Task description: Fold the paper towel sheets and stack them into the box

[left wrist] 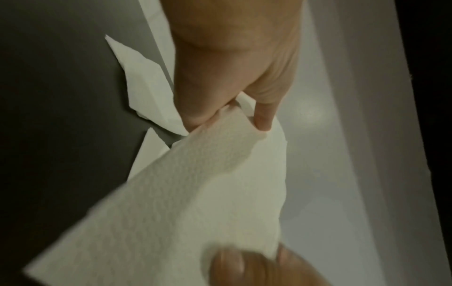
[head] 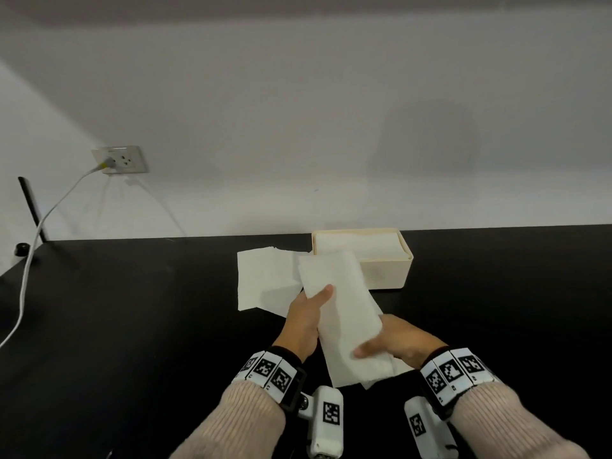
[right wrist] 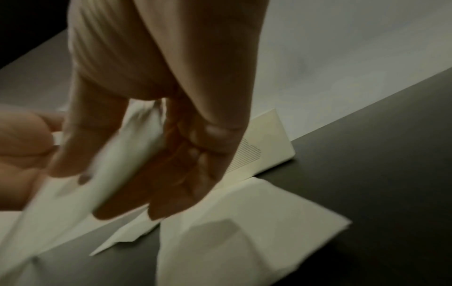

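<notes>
Both hands hold one folded paper towel sheet [head: 344,319] above the dark surface [head: 132,326]: the left hand [head: 306,321] pinches its long side, the right hand [head: 394,342] its near end. To do this well, keep the edges aligned and carry it level to the cream box [head: 387,273], already holding sheets. A loose sheet [head: 265,279] lies left of the box; the right side is open.
</notes>
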